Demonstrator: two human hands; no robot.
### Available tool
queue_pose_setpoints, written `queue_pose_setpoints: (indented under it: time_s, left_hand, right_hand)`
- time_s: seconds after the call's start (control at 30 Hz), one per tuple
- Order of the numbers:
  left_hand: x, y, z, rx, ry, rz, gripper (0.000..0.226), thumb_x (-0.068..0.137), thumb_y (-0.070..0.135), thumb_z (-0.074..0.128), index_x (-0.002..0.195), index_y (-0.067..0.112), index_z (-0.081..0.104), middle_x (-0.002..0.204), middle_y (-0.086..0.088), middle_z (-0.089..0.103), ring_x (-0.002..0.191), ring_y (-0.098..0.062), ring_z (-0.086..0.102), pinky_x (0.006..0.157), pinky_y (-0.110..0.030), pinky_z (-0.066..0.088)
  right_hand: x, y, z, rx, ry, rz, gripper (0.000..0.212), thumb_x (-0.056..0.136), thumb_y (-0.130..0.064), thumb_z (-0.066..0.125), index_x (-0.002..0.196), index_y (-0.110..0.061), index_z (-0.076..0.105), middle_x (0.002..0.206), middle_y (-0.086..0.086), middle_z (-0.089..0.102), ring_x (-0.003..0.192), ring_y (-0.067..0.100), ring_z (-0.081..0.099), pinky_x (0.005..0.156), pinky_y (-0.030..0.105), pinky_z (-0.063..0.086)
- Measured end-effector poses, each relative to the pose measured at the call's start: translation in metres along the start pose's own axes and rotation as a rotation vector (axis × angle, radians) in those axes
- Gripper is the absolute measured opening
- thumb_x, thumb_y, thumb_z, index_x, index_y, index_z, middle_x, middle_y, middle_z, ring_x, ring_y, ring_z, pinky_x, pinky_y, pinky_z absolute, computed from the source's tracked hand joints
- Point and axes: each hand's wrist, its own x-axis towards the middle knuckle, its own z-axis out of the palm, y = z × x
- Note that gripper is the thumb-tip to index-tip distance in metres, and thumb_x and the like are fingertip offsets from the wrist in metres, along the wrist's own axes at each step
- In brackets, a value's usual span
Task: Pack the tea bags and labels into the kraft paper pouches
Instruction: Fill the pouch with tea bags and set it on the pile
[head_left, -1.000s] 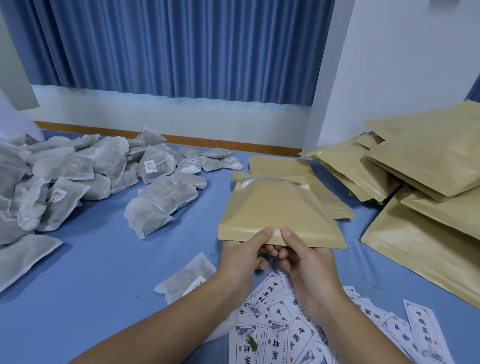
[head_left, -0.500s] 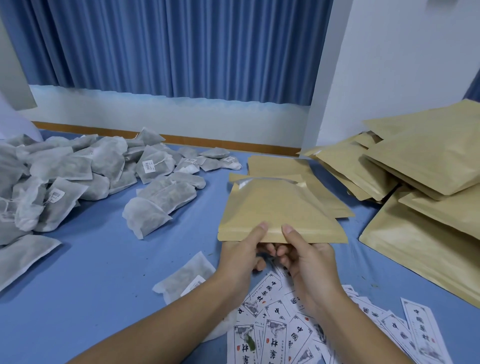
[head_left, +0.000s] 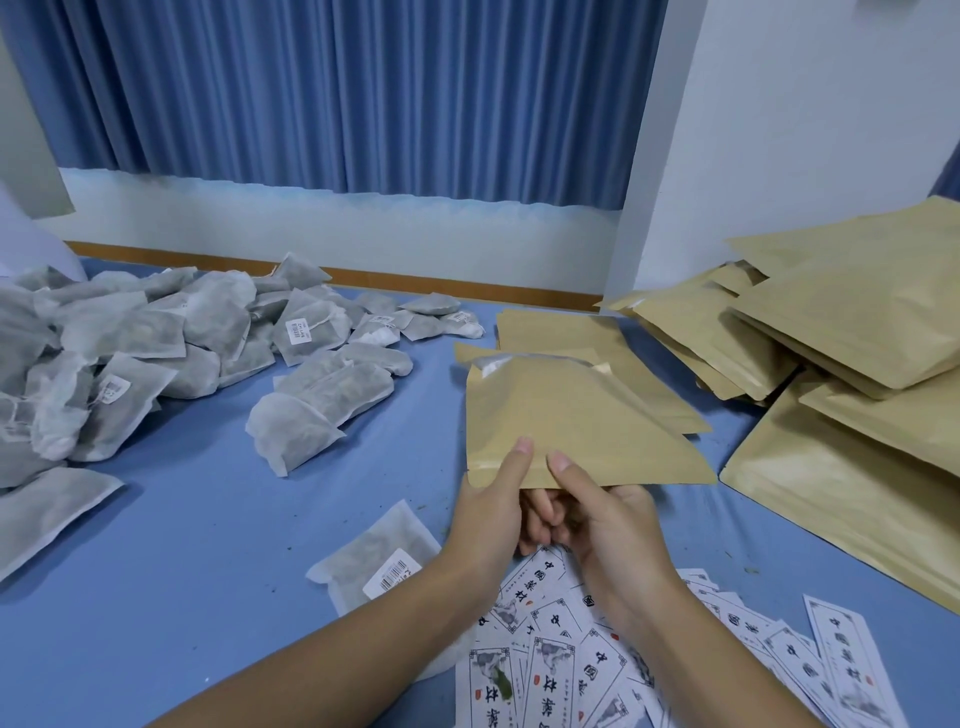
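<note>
curtain (head_left: 337, 93): blue, pleated | wall (head_left: 805, 130): white | trim (head_left: 389, 283): wooden, perhaps table edge | tabletop (head_left: 208, 519): blue

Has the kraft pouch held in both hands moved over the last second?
Yes, slightly. The held pouch's near edge has shifted right, toward the pouch stack, judged against the flat pouches lying on the table beyond it. Its far edge sits about where it was.

- The kraft pouch (head_left: 582, 421) is swinging round, its near left corner shifting rightward and its left edge straightening.
- The left hand (head_left: 493, 514) and right hand (head_left: 613, 525) are sliding their thumbs farther up the pouch's face.
</note>
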Motion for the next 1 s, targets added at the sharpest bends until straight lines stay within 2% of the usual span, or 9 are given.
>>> queue_pose_setpoints:
  time_s: [0.17, 0.33, 0.47, 0.6, 0.67, 0.77, 0.87, 0.93, 1.0]
  left_hand:
    - [0.0, -0.003, 0.0, -0.009, -0.004, -0.018, 0.075, 0.105, 0.045, 0.036, 0.043, 0.005, 0.048, 0.04, -0.013, 0.042, 0.035, -0.02, 0.047, 0.04, -0.021, 0.032]
    - [0.001, -0.004, 0.0, 0.041, 0.003, 0.024, 0.067, 0.106, 0.031, 0.036, 0.044, 0.007, 0.046, 0.052, -0.02, 0.051, 0.037, -0.022, 0.048, 0.041, -0.022, 0.028]
    - [0.0, -0.004, 0.001, 0.042, 0.023, 0.04, 0.065, 0.105, 0.036, 0.039, 0.048, 0.006, 0.051, 0.05, -0.019, 0.049, 0.036, -0.02, 0.049, 0.041, -0.024, 0.027]
    - [-0.002, -0.001, 0.001, -0.018, 0.082, 0.048, 0.068, 0.105, 0.038, 0.039, 0.044, 0.01, 0.049, 0.04, -0.012, 0.045, 0.032, -0.021, 0.045, 0.039, -0.023, 0.026]
    - [-0.004, -0.002, 0.002, -0.036, 0.091, 0.063, 0.065, 0.105, 0.044, 0.037, 0.056, 0.005, 0.056, 0.046, -0.015, 0.051, 0.038, -0.023, 0.048, 0.039, -0.023, 0.028]
    - [-0.001, -0.005, 0.002, -0.085, 0.147, 0.044, 0.058, 0.105, 0.05, 0.035, 0.095, -0.001, 0.061, 0.06, -0.017, 0.063, 0.052, -0.03, 0.058, 0.042, -0.028, 0.04]
    - [0.006, -0.004, 0.0, -0.234, 0.16, 0.027, 0.028, 0.107, 0.029, 0.042, 0.116, 0.008, 0.058, 0.086, -0.006, 0.077, 0.075, -0.027, 0.075, 0.064, -0.037, 0.059]
    - [0.008, -0.006, -0.001, -0.291, 0.109, 0.047, 0.025, 0.107, 0.015, 0.042, 0.126, 0.012, 0.058, 0.107, -0.006, 0.075, 0.096, -0.024, 0.074, 0.076, -0.032, 0.06]
    - [0.01, -0.008, 0.0, -0.241, 0.072, 0.07, 0.029, 0.107, 0.01, 0.041, 0.131, 0.012, 0.056, 0.116, -0.008, 0.073, 0.105, -0.024, 0.072, 0.085, -0.034, 0.059]
  right_hand:
    - [-0.002, -0.003, 0.002, -0.022, 0.02, 0.012, 0.039, 0.094, -0.019, 0.065, 0.065, 0.003, 0.053, 0.065, 0.026, 0.046, 0.05, 0.032, 0.048, 0.051, 0.037, 0.035]
    - [-0.003, -0.006, 0.004, 0.017, 0.072, -0.002, 0.039, 0.093, -0.009, 0.064, 0.059, 0.005, 0.05, 0.053, 0.019, 0.041, 0.041, 0.028, 0.044, 0.042, 0.03, 0.042]
    - [-0.002, -0.006, 0.005, 0.006, 0.089, 0.008, 0.045, 0.095, -0.017, 0.062, 0.058, 0.007, 0.052, 0.054, 0.023, 0.046, 0.043, 0.028, 0.043, 0.045, 0.033, 0.041]
    - [0.002, -0.006, 0.005, 0.088, 0.16, 0.053, 0.039, 0.102, -0.029, 0.052, 0.087, 0.006, 0.061, 0.056, 0.019, 0.05, 0.052, 0.028, 0.043, 0.054, 0.041, 0.037]
    - [0.004, -0.005, 0.003, 0.066, 0.178, 0.047, 0.04, 0.103, -0.03, 0.05, 0.089, 0.007, 0.059, 0.061, 0.023, 0.052, 0.053, 0.029, 0.044, 0.053, 0.04, 0.038]
    - [0.006, -0.008, -0.003, 0.012, 0.271, 0.048, 0.032, 0.101, -0.024, 0.053, 0.098, 0.007, 0.061, 0.07, 0.025, 0.063, 0.053, 0.028, 0.054, 0.048, 0.034, 0.045]
    - [0.007, -0.012, -0.011, 0.168, 0.305, 0.06, 0.023, 0.098, -0.008, 0.057, 0.117, 0.003, 0.064, 0.106, 0.017, 0.075, 0.087, 0.027, 0.073, 0.074, 0.037, 0.057]
    - [0.008, -0.014, -0.014, 0.281, 0.307, 0.038, 0.022, 0.097, 0.002, 0.053, 0.116, 0.001, 0.064, 0.112, 0.013, 0.075, 0.099, 0.026, 0.074, 0.086, 0.038, 0.057]
    - [0.008, -0.016, -0.012, 0.319, 0.33, 0.01, 0.024, 0.098, 0.008, 0.049, 0.114, -0.001, 0.064, 0.113, 0.012, 0.074, 0.101, 0.024, 0.073, 0.091, 0.039, 0.056]
